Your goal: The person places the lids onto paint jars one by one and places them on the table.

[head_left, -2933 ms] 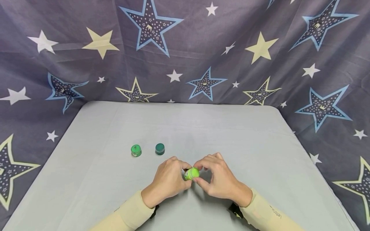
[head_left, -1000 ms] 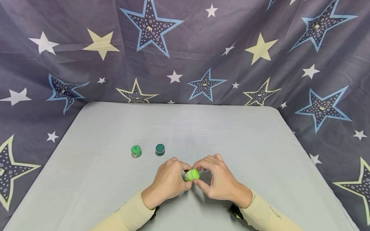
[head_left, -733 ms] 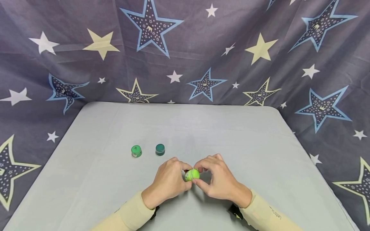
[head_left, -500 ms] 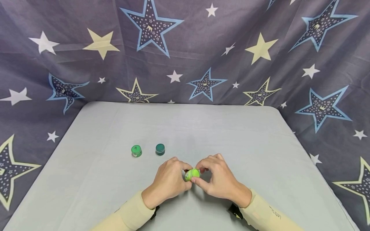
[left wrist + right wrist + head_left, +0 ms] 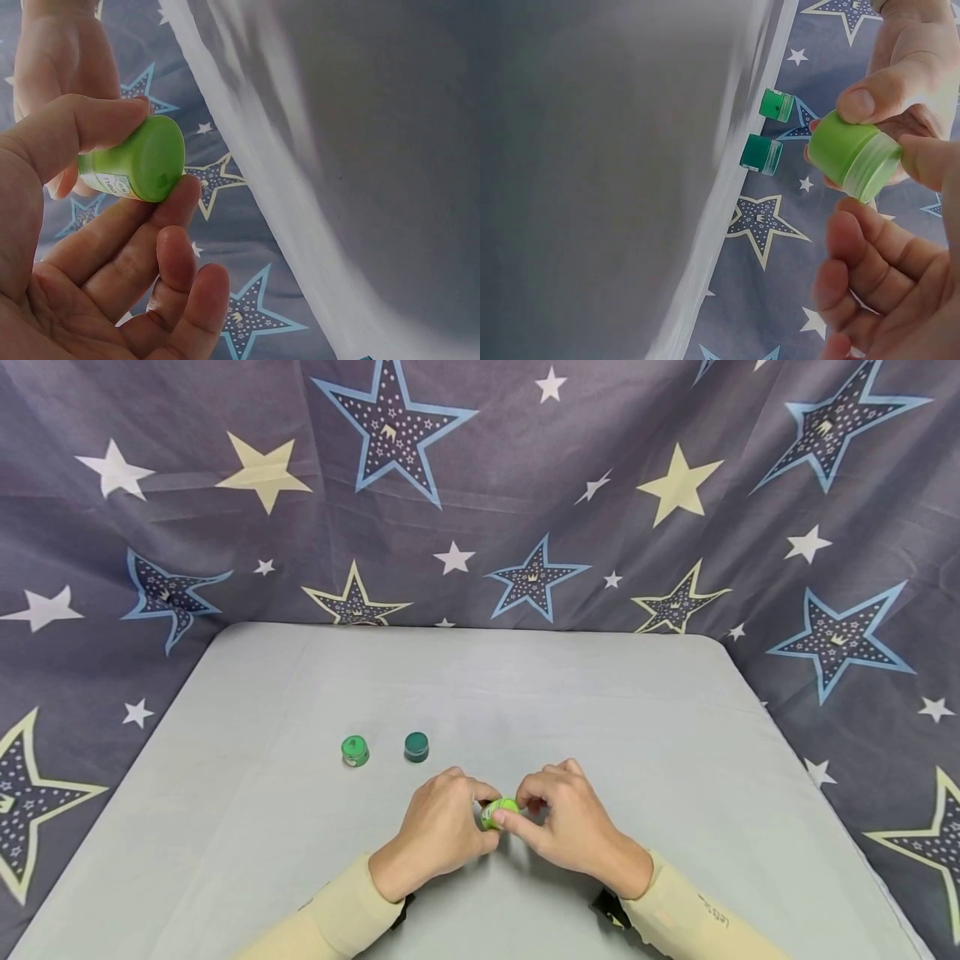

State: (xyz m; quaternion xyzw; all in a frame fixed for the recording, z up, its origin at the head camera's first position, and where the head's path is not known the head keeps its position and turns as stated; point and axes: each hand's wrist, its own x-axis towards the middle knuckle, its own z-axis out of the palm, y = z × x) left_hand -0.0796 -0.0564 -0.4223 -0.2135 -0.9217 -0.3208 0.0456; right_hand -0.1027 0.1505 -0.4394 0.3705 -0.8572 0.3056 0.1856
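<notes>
A small light-green paint jar (image 5: 510, 805) is held above the table, tilted, with its lid end toward the right. My left hand (image 5: 447, 821) grips the jar's body between thumb and fingers; in the left wrist view the green base and a white label show. From the right, my right hand (image 5: 572, 823) pinches the clear-edged lid (image 5: 875, 166) between thumb and index finger, its other fingers loosely bent. The thumb covers part of the lid in the head view. The lid is on the jar.
Two more paint jars stand on the grey-covered table (image 5: 510, 685), left of and beyond my hands: a bright green jar (image 5: 355, 751) and a dark teal jar (image 5: 416, 747). A star-patterned cloth (image 5: 465, 510) rises behind and beside the table.
My right thumb has slid left across the lid, and the right index finger has shifted slightly right, round the lid. The left hand and the two standing jars stay put.
</notes>
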